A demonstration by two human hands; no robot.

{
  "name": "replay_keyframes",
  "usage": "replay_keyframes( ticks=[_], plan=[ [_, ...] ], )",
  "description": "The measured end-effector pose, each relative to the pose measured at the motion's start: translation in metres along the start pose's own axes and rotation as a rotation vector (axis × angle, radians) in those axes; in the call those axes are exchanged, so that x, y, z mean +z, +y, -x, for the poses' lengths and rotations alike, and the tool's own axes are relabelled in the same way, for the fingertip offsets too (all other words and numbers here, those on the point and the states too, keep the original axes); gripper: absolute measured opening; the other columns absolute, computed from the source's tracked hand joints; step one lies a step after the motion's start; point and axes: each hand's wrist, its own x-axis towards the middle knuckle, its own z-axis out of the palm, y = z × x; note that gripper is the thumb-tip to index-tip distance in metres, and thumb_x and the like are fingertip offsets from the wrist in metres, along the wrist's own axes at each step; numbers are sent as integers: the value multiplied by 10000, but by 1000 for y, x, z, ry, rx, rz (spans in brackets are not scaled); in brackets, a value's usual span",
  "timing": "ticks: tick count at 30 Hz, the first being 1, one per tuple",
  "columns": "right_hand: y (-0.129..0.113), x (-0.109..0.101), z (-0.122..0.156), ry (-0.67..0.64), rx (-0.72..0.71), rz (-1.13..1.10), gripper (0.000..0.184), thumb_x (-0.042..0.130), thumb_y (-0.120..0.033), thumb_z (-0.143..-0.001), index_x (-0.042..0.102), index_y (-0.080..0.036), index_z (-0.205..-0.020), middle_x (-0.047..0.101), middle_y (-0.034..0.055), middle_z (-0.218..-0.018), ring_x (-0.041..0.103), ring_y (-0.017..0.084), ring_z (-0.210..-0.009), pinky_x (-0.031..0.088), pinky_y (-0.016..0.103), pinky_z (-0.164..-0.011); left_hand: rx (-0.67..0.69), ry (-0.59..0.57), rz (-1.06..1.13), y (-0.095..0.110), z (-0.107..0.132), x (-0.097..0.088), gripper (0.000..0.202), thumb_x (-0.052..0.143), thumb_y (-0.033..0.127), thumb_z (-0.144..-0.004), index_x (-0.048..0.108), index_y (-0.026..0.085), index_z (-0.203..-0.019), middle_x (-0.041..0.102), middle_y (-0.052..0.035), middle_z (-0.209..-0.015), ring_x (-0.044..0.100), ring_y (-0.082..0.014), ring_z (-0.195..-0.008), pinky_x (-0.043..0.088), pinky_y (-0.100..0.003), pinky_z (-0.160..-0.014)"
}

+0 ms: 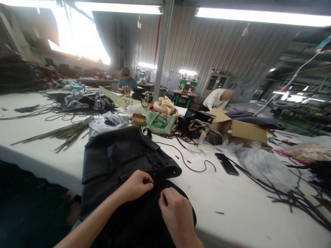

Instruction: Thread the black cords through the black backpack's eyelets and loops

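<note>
A bag [116, 163] lies on the table [243, 206], lower centre of the frame, with a container [160, 123] behind it. Strips [69, 134] lie at left; right of centre, a phone [227, 163] lies before a cardboard box [248, 133].

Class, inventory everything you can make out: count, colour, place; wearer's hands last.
Table: one, white, foreground
Black bag: one, black, near edge of table
Phone: one, dark, right of black bag
Container: one, green, beyond black bag
Cardboard boxes: at least two, brown, far side
Plastic bags: several, clear, left and right
Cords: many, dark, across table
Strips: one bundle, brownish, left
Machine: at least one, green, background
Cabinet: one, grey, background
Co-workers: two, teal and white tops, background
Ceiling lights: at least two, white, overhead
Left hand: one, bare, over black bag
Right hand: one, bare, over black bag
</note>
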Motion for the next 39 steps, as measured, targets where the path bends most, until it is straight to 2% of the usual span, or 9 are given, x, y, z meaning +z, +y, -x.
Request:
replay_keyframes(
  ticks=[11, 14, 19, 25, 28, 31, 35, 37, 39],
  plan=[
    [-20, 2, -16, -215, 74, 93, 248, 690, -48, -975, 716, -227, -807, 768, 8, -814, 699, 177, -658, 193, 370, -608, -16, -4, 45, -4, -1, -1, 279, 709, 384, -847, 857, 147, -852, 796, -39, -754, 650, -194, -684, 426, -293, -641],
    [-18, 9, -14, -204, 84, 90, 246, 671, -55, -994, 719, -229, -827, 781, 15, -834, 724, 185, -687, 214, 358, -608, -36, 19, 36, -2, 0, -5, 396, 642, 461, -947, 841, 145, -817, 794, -51, -706, 641, -188, -641, 434, -298, -649],
    [-14, 21, -7, -114, 89, 105, 235, 672, -60, -990, 704, -228, -830, 767, 16, -797, 724, 188, -648, 253, 348, -593, -50, -31, 2, 2, 2, -10, 244, 672, 310, -862, 871, 171, -841, 824, -44, -732, 735, -225, -729, 481, -299, -704],
    [-12, 26, -2, -47, 57, 98, 231, 667, -79, -998, 685, -228, -823, 749, 10, -769, 716, 182, -623, 285, 331, -584, -130, -3, 32, 2, -8, 8, 339, 693, 432, -906, 856, 137, -866, 776, -55, -650, 680, -208, -601, 453, -291, -598],
    [-12, 28, -1, -39, 65, 98, 214, 673, -80, -996, 696, -222, -838, 755, 16, -778, 733, 197, -632, 306, 324, -586, -123, 39, 24, 3, -13, 22, 255, 720, 367, -892, 853, 149, -900, 731, -28, -615, 682, -212, -602, 454, -292, -595],
    [-15, 25, -2, -75, 80, 87, 227, 645, -68, -1007, 718, -223, -858, 768, 27, -800, 758, 219, -664, 339, 321, -592, -73, 124, -43, 9, -12, 33, 143, 712, 255, -885, 821, 178, -834, 772, -54, -733, 721, -241, -723, 460, -324, -668],
    [-13, 8, 0, -137, 172, -85, 182, 654, -153, -1003, 795, -237, -1083, 816, 67, -932, 803, 269, -812, 471, 322, -672, 37, 263, -138, 25, -1, 36, 187, 553, 229, -1017, 712, 188, -928, 776, -118, -903, 727, -291, -852, 454, -380, -756],
    [-5, -2, 6, -177, 262, -284, 343, 702, -240, -962, 765, -244, -1299, 789, 44, -874, 785, 269, -788, 519, 333, -688, 112, 308, -153, 37, 6, 24, 219, 450, 276, -1098, 653, 203, -1060, 767, -125, -989, 724, -289, -895, 465, -388, -797],
    [6, -10, 16, -282, 379, -572, 561, 723, -345, -934, 657, -244, -1482, 689, -19, -760, 713, 229, -652, 516, 315, -594, 186, 377, -129, 52, 10, 5, 242, 378, 327, -1150, 594, 221, -1136, 761, -116, -1066, 723, -268, -963, 481, -376, -862]
  ],
)
